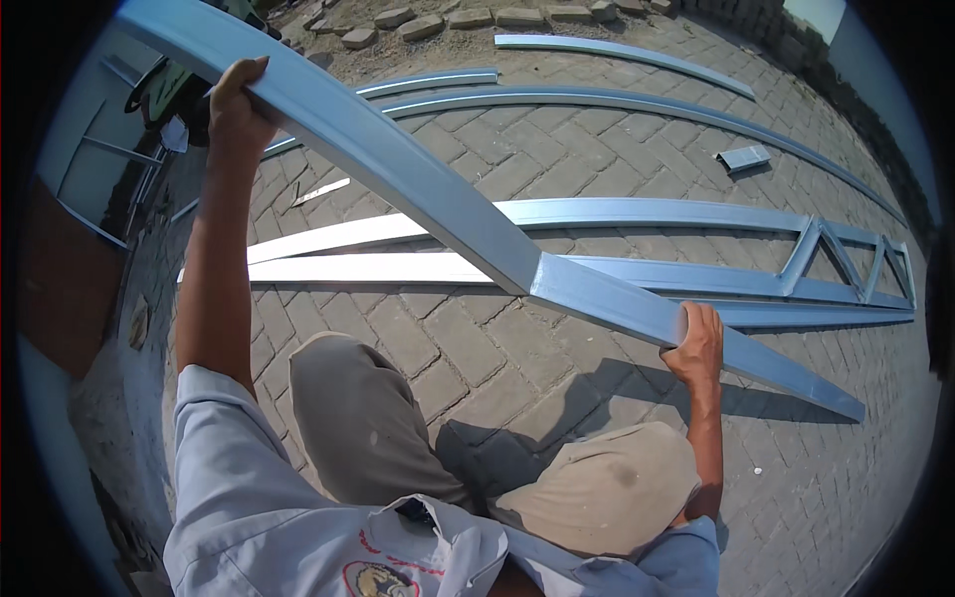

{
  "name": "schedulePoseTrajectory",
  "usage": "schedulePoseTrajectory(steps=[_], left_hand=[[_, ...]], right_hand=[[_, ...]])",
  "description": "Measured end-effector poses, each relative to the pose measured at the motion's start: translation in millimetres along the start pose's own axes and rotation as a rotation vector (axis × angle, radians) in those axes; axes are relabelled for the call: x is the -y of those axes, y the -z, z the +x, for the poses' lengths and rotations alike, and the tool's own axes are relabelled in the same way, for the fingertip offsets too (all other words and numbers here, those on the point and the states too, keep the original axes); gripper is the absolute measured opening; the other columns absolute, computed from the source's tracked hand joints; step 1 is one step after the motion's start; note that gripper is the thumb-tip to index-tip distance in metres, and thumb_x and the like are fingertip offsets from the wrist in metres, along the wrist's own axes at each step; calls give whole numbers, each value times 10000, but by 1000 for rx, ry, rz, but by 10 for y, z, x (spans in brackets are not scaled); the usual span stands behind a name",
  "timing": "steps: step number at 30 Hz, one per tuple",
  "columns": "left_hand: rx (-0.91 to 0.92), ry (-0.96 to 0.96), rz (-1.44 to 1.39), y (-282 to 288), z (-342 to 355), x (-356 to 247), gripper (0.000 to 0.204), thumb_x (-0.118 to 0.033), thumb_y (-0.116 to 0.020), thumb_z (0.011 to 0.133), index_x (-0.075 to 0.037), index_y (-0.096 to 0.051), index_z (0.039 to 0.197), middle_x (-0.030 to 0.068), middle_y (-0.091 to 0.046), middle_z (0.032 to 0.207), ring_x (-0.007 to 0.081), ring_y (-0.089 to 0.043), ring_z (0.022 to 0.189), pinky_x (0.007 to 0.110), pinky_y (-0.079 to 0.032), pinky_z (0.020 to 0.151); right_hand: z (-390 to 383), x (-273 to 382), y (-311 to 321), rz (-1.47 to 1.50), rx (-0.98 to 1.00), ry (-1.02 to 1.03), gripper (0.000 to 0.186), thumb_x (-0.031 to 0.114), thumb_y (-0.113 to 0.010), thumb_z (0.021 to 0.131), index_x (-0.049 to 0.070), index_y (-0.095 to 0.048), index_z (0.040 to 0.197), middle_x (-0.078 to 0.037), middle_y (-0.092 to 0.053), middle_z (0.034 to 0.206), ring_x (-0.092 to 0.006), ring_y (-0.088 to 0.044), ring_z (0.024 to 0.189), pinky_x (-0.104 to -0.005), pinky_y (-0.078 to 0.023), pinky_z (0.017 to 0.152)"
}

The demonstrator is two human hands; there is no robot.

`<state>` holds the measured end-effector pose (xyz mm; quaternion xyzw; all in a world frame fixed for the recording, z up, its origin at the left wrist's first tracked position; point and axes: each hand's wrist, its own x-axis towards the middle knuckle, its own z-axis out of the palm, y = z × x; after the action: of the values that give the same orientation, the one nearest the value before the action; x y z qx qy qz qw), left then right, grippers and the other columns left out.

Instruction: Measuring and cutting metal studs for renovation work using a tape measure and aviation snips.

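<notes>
A long silvery metal channel (438, 189) slants across in front of me, from the upper left down to the right. Near its middle it has a bend or joint, and the lower section runs on to a tip at the right. Up at the left, my left hand (239, 104) grips the channel's edge, its thumb lying along the face. Lower down, my right hand (696, 343) is closed round the section past the bend, fingers over the top edge. Beneath lies a metal truss frame (657, 214) with diagonal webs at its right end.
Grey paving blocks (477, 353) cover the ground. Further off lie a long metal channel (597, 97), another channel (627, 62) and a short offcut (743, 159). Loose bricks (423, 27) line the back. A brown panel (70, 279) stands at the left. My knees are bent close below the channel.
</notes>
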<state>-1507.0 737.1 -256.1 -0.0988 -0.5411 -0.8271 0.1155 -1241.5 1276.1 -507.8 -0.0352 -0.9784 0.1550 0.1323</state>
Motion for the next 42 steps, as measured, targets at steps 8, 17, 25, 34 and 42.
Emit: schedulePoseTrajectory(steps=[8,17,25,34,42], left_hand=[[-414,159,-341,1534,-535,1134,382,-33,-595,724,48,-473,1076,184,-562,957,373,-592,981,527,-436,1004],[-13,55,60,-133,-309,344,383,-147,-652,745,82,-541,1032,183,-595,894,288,-638,840,449,-538,818],[649,-224,725,-3214,-1361,1277,553,-7,-634,667,49,-439,1182,284,-530,1111,436,-531,1089,470,-418,961],[1188,2,958,-4057,-2966,2484,654,36,-577,724,-3,-323,1325,251,-500,1099,407,-509,1060,497,-400,902],[723,-242,617,-3369,-1377,1205,870,-119,-709,605,43,-337,1375,243,-557,1069,326,-580,1014,415,-469,918]], right_hand=[[195,159,495,9,36,37,568,33,-739,517,52,-551,1053,-140,-549,973,-370,-536,981,-443,-436,898],[-170,40,-281,-33,31,58,619,55,-767,506,63,-535,1080,-162,-530,1019,-376,-512,1005,-443,-412,920],[-391,253,-1028,-136,86,74,621,191,-778,541,73,-532,1099,-166,-513,1024,-360,-487,1070,-464,-355,993],[-712,127,-1119,-96,144,66,603,176,-747,552,81,-545,1112,-166,-532,1056,-356,-499,1078,-466,-362,998],[-577,58,-729,-23,152,58,610,146,-755,542,84,-553,1115,-157,-537,1058,-345,-511,1060,-449,-386,983]])
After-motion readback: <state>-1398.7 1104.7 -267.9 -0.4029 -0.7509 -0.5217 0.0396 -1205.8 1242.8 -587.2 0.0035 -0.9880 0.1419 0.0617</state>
